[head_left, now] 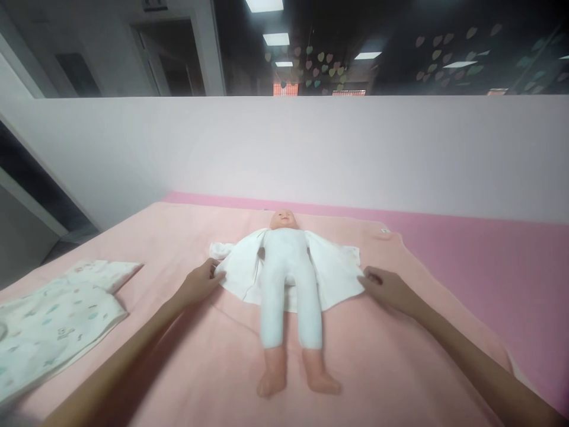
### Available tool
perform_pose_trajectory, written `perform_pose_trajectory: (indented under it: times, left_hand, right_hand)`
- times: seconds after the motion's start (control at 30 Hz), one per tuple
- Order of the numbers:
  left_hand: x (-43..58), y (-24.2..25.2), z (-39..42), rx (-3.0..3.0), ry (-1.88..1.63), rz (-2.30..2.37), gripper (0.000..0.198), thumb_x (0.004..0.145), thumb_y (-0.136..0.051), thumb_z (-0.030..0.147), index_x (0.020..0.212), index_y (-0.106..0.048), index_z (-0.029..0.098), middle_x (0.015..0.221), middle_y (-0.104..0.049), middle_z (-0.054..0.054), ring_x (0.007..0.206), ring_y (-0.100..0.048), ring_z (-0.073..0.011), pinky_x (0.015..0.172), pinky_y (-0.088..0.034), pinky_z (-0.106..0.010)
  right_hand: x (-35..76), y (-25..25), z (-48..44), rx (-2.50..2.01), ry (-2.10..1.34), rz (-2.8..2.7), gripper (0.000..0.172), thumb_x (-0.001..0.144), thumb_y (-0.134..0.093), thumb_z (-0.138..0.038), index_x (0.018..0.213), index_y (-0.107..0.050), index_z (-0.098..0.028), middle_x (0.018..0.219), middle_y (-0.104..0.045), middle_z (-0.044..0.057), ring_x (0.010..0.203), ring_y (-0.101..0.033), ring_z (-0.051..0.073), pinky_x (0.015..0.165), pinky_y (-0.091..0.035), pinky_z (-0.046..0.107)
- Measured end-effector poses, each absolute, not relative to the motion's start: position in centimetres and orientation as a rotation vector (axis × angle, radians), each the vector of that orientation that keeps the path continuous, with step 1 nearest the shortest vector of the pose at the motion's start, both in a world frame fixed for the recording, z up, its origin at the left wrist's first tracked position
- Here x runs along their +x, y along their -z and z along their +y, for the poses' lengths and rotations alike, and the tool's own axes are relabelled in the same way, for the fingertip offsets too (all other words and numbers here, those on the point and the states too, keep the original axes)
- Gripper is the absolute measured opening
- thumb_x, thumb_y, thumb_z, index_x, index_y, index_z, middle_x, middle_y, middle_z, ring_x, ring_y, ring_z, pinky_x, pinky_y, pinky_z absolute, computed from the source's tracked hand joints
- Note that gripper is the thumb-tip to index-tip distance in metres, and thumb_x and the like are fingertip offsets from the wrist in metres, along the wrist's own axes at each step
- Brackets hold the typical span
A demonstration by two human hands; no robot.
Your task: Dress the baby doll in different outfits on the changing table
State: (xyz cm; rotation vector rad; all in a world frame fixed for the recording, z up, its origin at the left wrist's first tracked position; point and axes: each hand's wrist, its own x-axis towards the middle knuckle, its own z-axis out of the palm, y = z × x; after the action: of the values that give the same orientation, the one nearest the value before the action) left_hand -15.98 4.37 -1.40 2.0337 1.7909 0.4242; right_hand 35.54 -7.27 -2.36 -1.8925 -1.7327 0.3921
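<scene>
A baby doll (288,261) in a white bodysuit lies on its back, its bare feet toward me. A white baby shirt (338,273) is spread open around it, with a front panel fanned out on each side. The shirt's back shows between the doll's legs. My left hand (207,279) is closed on the edge of the left panel, thumb on top. On the other side, my right hand (382,286) pinches the lower corner of the right panel. The doll's arms appear to be inside the shirt's sleeves.
Printed baby clothing (57,323) lies folded at the left on the peach blanket (213,362). Pink surface (471,279) shows beyond the blanket at the right. Behind the doll rises a white wall (284,148) with dark glass (377,35) above it.
</scene>
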Motion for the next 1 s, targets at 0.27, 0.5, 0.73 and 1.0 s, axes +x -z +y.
perform_pose_trajectory:
  times: [0.27,0.5,0.73,1.0]
  left_hand:
    - [-11.8,0.2,8.2,2.346,-0.695,1.798,0.045,0.092,-0.047,0.048,0.123,-0.063,0.019,0.131,-0.064,-0.014,0.123,-0.052,-0.0378,0.101,-0.042,-0.049]
    - [-6.2,-1.3,16.3,2.065,-0.572,1.427,0.054,0.087,-0.053,0.068,0.1,-0.073,0.019,0.111,-0.075,-0.009,0.104,-0.066,-0.0306,0.089,-0.05,-0.037]
    - [-5.5,0.5,20.0,1.942,-0.716,1.406,0.043,0.086,-0.06,0.058,0.097,-0.067,0.016,0.1,-0.075,-0.01,0.089,-0.067,-0.0236,0.072,-0.05,-0.031]
    - [-6.1,3.0,20.8,1.962,-0.728,1.401,0.039,0.092,-0.057,0.052,0.107,-0.069,0.018,0.105,-0.076,-0.01,0.09,-0.07,-0.0222,0.075,-0.052,-0.031]
  right_hand:
    - [33.5,3.3,-3.0,-1.909,-0.25,-1.581,0.04,0.088,-0.059,-0.059,0.104,-0.067,-0.023,0.106,-0.069,0.011,0.099,-0.061,0.029,0.081,-0.048,0.037]
    - [30.1,0.3,5.9,-1.906,-0.651,-1.551,0.039,0.09,-0.061,-0.058,0.096,-0.074,-0.022,0.111,-0.074,0.011,0.104,-0.065,0.03,0.087,-0.049,0.038]
    - [31.3,1.0,10.1,-1.8,-0.878,-1.427,0.049,0.082,-0.074,-0.056,0.111,-0.069,-0.017,0.109,-0.075,0.013,0.087,-0.069,0.023,0.07,-0.052,0.03]
    - [34.0,2.0,10.4,-1.798,-1.021,-1.695,0.049,0.082,-0.067,-0.07,0.093,-0.073,-0.023,0.102,-0.076,0.009,0.083,-0.067,0.027,0.067,-0.049,0.034]
